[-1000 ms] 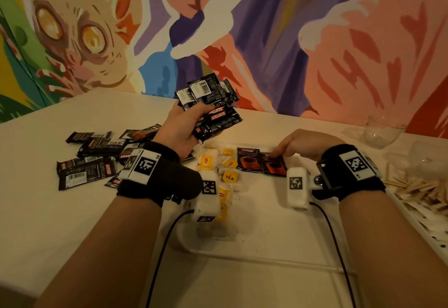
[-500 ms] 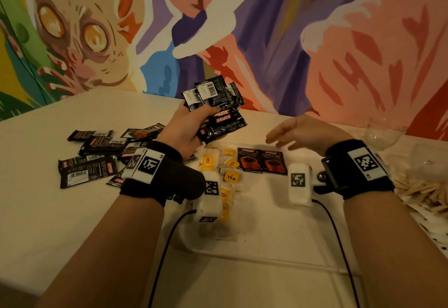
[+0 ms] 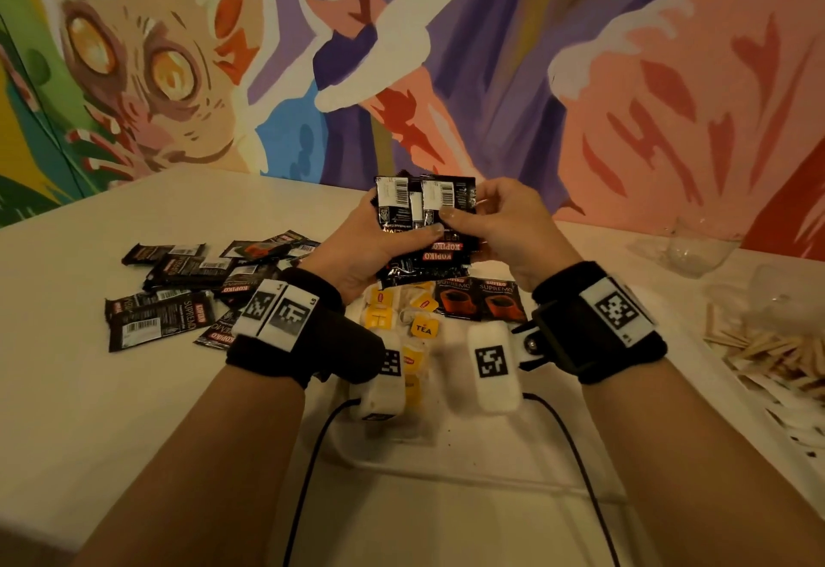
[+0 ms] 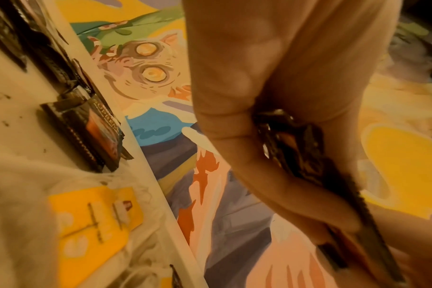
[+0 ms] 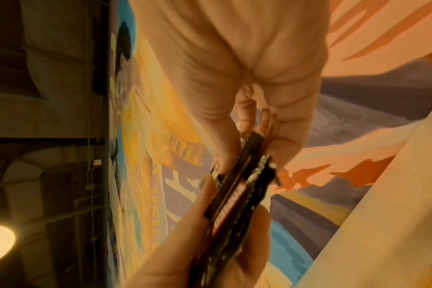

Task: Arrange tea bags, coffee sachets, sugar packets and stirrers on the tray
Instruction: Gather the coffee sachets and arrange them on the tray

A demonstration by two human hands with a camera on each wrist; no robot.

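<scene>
My left hand [image 3: 379, 236] grips a fanned stack of black coffee sachets [image 3: 424, 227] above the table, thumb across their front. My right hand [image 3: 495, 218] pinches the right side of the same stack, thumb on the top sachet. The right wrist view shows the stack [image 5: 237, 194] edge-on between both hands. The left wrist view shows its edge [image 4: 308, 155] under my fingers. Below the hands, two orange-cup coffee sachets [image 3: 480, 305] and yellow tea bags [image 3: 402, 321] lie on the clear tray [image 3: 468, 472].
More black coffee sachets [image 3: 187, 289] lie scattered on the white table at the left. Wooden stirrers [image 3: 768, 352] are piled at the right, with white packets [image 3: 799, 414] in front of them. A clear glass bowl [image 3: 696, 249] stands at the back right by the mural wall.
My right hand left the sachets on the tray, rose and took hold of the stack in my left hand. The left hand has turned the stack more upright and toward the centre.
</scene>
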